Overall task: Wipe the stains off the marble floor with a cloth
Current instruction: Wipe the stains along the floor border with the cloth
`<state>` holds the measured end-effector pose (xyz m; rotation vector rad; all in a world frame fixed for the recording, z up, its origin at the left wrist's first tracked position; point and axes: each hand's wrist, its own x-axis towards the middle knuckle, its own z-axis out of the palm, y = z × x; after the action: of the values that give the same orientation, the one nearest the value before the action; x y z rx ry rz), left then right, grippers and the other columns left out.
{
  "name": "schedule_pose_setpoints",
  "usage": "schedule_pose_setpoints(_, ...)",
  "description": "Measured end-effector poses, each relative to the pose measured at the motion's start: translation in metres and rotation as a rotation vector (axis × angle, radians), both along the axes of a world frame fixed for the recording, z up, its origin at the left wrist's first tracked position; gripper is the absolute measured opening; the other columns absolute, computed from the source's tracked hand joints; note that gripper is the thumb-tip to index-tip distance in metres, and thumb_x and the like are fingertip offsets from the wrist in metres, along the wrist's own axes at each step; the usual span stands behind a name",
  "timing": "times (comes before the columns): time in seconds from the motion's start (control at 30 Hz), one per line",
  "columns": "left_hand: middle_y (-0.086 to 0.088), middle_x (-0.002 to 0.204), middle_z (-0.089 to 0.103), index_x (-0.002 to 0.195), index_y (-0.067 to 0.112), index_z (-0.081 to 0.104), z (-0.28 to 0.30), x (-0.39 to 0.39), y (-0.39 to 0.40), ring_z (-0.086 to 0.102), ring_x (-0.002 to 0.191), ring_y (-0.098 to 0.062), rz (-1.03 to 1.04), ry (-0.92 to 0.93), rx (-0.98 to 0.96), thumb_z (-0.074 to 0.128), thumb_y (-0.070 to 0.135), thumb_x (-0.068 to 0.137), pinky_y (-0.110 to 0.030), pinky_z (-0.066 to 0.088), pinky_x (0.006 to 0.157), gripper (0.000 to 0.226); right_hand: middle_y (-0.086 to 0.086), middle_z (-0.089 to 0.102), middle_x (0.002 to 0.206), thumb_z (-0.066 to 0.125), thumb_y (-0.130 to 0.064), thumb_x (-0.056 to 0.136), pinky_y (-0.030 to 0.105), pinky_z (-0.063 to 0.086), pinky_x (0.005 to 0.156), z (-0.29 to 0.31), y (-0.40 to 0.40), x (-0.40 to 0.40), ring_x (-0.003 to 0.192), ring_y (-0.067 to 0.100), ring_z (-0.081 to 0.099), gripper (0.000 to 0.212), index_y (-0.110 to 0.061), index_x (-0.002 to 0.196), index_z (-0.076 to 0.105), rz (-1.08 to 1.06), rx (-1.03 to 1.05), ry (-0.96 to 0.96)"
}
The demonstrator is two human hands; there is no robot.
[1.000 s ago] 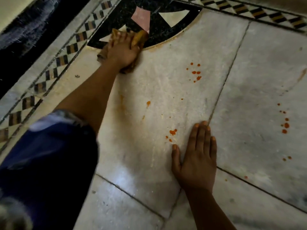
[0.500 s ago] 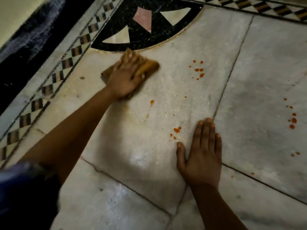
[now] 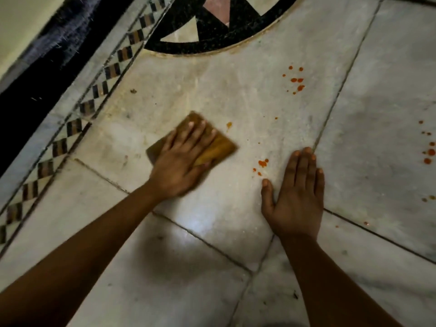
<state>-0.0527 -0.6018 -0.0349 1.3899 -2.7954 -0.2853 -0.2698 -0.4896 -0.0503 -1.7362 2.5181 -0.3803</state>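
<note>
Cloth (image 3: 212, 147) lies flat on the floor (image 3: 236, 107) under the left hand (image 3: 181, 161), fingers spread straight and pressing it down, not clenched. Close by its right edge sits one orange spot (image 3: 228, 125); more stains (image 3: 262, 163) lie beside the right hand (image 3: 297, 194), braced flat and holding nothing. Further clusters (image 3: 296, 80) and (image 3: 429, 152) look untouched, so most wiping remains, I'd judge.

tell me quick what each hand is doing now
Left hand: open, fingers flat, pressing the cloth.
Right hand: open, flat on the marble floor.
</note>
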Motion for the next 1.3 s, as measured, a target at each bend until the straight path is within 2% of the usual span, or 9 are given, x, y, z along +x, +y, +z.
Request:
schedule_pose_setpoints(0.23,-0.006,0.159,-0.001,0.151,0.026,0.004,0.014,0.017,-0.129,-0.007,0.145,-0.025,0.550,-0.084,0.038,0.011,0.053,0.097,-0.050,-0.003,0.117,0.060,0.024,0.022,0.152,0.031,-0.047,0.090,0.040,0.007,0.115,-0.003,0.000,0.001,0.142,0.034,0.022,0.076,0.003,0.146,0.022,0.003,-0.018,-0.001)
schedule_pose_setpoints(0.43,0.002,0.157,0.009,0.148,0.027,0.013,0.001,-0.040,-0.002,0.003,0.144,-0.018,0.059,0.027,0.036,0.013,0.051,0.091,-0.041,0.000,0.113,0.062,0.024,0.022,0.152,0.031,-0.047,0.090,0.042,0.010,0.115,0.000,0.001,0.000,0.141,0.035,0.022,0.076,0.003,0.146,0.022,0.001,-0.008,-0.001)
schedule_pose_setpoints(0.57,0.005,0.158,0.004,0.148,0.035,0.010,0.000,0.003,-0.049,-0.003,0.145,-0.019,0.211,-0.059,0.006,0.016,0.049,0.099,-0.044,-0.003,0.114,0.052,0.024,0.020,0.153,0.030,-0.047,0.090,0.040,0.007,0.116,-0.002,-0.001,0.001,0.142,0.033,0.020,0.076,0.003,0.147,0.020,-0.002,0.000,-0.003)
schedule_pose_setpoints(0.7,-0.002,0.159,0.002,0.150,0.029,0.010,0.012,-0.038,-0.120,-0.004,0.146,-0.023,0.469,-0.025,0.066,0.018,0.045,0.101,-0.045,-0.004,0.115,0.052,0.024,0.021,0.152,0.031,-0.047,0.090,0.040,0.008,0.116,-0.002,0.000,0.001,0.142,0.034,0.021,0.076,0.003,0.146,0.022,-0.002,-0.008,-0.001)
schedule_pose_setpoints(0.83,-0.005,0.158,0.011,0.150,0.026,0.016,0.006,-0.093,-0.051,0.003,0.146,-0.025,0.105,-0.041,0.023,0.013,0.052,0.094,-0.045,-0.001,0.115,0.062,0.024,0.022,0.152,0.031,-0.047,0.090,0.041,0.010,0.116,-0.001,0.000,0.000,0.142,0.034,0.022,0.076,0.003,0.146,0.022,0.000,0.001,-0.001)
schedule_pose_setpoints(0.93,-0.002,0.156,0.018,0.147,0.033,0.019,0.003,-0.054,0.018,0.011,0.143,-0.022,-0.112,-0.027,-0.003,0.021,0.050,0.092,-0.044,0.004,0.113,0.058,0.023,0.022,0.152,0.031,-0.047,0.090,0.041,0.010,0.115,0.000,0.000,0.000,0.141,0.034,0.022,0.076,0.003,0.146,0.023,-0.002,0.004,-0.009)
schedule_pose_setpoints(1.03,-0.005,0.155,0.021,0.146,0.031,0.016,0.006,-0.012,0.000,0.013,0.143,-0.027,0.019,-0.005,0.001,0.023,0.046,0.093,-0.050,0.007,0.113,0.056,0.024,0.022,0.152,0.032,-0.047,0.089,0.041,0.009,0.116,0.000,-0.001,0.000,0.142,0.034,0.022,0.076,0.003,0.146,0.023,-0.002,-0.001,-0.003)
schedule_pose_setpoints(1.17,-0.003,0.158,0.014,0.148,0.033,0.018,0.010,-0.049,-0.081,0.005,0.145,-0.025,0.338,-0.017,0.000,0.023,0.046,0.097,-0.046,0.002,0.114,0.053,0.023,0.020,0.153,0.031,-0.047,0.090,0.040,0.007,0.116,-0.002,0.000,0.000,0.142,0.033,0.020,0.075,0.003,0.146,0.022,0.003,0.000,-0.004)
schedule_pose_setpoints(1.3,-0.002,0.159,0.009,0.149,0.034,0.015,0.008,-0.106,-0.083,0.002,0.146,-0.024,0.210,-0.044,0.022,0.018,0.048,0.097,-0.044,-0.001,0.115,0.053,0.023,0.020,0.153,0.030,-0.047,0.090,0.040,0.007,0.116,-0.002,0.001,-0.001,0.143,0.033,0.019,0.075,0.002,0.147,0.021,0.012,-0.005,-0.017)
